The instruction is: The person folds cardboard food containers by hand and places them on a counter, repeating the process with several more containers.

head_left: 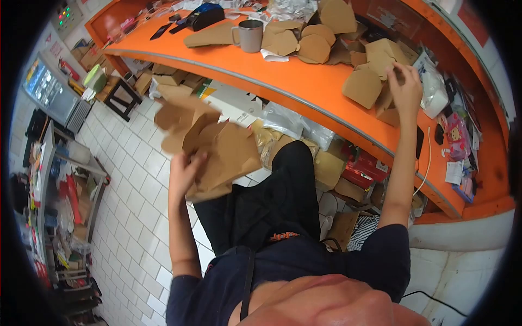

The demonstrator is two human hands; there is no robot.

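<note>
My left hand [186, 169] grips a brown cardboard box [228, 149], partly folded, with its flaps standing out. It is held over my lap, above the tiled floor. Out on the orange counter, my right hand [406, 89] has its thumb and fingertips curled at the edge of another cardboard box [379, 68], whose rounded flaps are spread. Part of that box lies hidden under further cardboard pieces. More cut cardboard pieces [314, 48] lie on the counter to the left of my right hand.
On the orange counter [304, 81] stand a grey metal mug [250, 37] and a black card terminal [205, 17]. Plastic bags [433, 92] and a white cable [426, 163] lie at the right. Below are shelves with boxes. A cluttered rack [70, 190] and a fridge [57, 89] stand left.
</note>
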